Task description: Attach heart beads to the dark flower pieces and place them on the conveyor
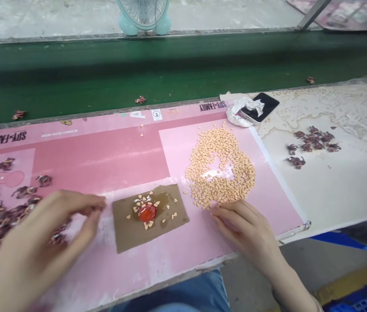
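The left hand [45, 234] arches over the pink mat [99, 147], thumb and forefinger curved, tips almost meeting; whether they grip anything cannot be determined. The right hand [250, 225] angles inward, fingers bunched at the near edge of the tan pieces [220, 190]; its fingertip contents are likewise indeterminable. Between the hands lies a brown sheet [125, 238] bearing a round red spot [147, 212]. Along the mat's far edge, inverted lettering [213, 106] reads "SPY×FAMILY", printed twice.
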Motion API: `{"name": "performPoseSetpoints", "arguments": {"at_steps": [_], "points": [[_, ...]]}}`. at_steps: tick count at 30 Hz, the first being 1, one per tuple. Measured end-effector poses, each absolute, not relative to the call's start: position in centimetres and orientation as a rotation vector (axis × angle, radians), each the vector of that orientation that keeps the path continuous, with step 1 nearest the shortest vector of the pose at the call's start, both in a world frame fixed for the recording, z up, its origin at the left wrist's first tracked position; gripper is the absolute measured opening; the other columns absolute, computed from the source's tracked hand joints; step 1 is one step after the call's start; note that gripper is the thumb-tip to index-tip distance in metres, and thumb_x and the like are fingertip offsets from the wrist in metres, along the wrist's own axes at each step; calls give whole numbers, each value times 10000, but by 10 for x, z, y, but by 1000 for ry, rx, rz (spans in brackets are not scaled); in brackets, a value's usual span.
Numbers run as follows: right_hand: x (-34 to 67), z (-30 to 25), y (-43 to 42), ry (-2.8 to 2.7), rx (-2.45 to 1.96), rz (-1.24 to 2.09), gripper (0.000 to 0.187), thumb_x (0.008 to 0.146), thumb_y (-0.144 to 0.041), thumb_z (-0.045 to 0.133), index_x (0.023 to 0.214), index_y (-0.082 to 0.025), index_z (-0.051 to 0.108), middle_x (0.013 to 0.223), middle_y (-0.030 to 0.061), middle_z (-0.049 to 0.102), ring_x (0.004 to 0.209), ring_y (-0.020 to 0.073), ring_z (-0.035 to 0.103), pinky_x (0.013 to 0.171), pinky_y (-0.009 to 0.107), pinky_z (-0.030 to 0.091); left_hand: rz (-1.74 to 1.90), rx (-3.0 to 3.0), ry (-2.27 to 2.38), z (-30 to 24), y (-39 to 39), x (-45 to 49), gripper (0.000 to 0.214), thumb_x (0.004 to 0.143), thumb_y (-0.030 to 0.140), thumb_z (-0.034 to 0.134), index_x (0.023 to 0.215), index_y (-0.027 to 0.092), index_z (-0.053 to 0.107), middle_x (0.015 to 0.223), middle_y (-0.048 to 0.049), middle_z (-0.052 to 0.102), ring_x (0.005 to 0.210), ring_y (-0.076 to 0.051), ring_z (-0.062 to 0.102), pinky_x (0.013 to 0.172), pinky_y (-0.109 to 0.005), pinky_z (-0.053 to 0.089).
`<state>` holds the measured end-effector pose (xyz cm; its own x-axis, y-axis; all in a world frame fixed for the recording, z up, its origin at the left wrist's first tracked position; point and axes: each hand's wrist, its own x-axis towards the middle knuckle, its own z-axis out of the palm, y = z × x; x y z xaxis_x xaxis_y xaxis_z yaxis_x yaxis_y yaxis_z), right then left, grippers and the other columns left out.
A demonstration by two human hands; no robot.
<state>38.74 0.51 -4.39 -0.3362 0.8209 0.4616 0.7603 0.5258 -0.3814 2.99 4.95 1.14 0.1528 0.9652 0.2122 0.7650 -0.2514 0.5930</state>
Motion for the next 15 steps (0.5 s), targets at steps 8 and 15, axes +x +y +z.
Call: {"name": "performPoseSetpoints", "arguments": {"at_steps": [8, 15], "points": [[299, -20, -4, -1793, -939, 683, 138, 944, -76, 625, 1002, -190, 678, 796, 3, 664, 674, 106, 648, 610, 205, 574, 984, 1439, 1181, -8, -8, 112, 188, 848, 79, 728, 845, 264, 762, 781, 21, 657, 657, -93, 658, 590, -121, 541], [287, -26, -10, -1916, -974, 493, 269, 883, 16, 610, 1058, -167, 699, 762, 13, 705, 661, 119, 679, 623, 229, 591, 1108, 1336, 1230, -16, -19, 110, 138, 848, 97, 718, 782, 210, 762, 739, -17, 632, 612, -117, 599, 524, -152, 504]]}}
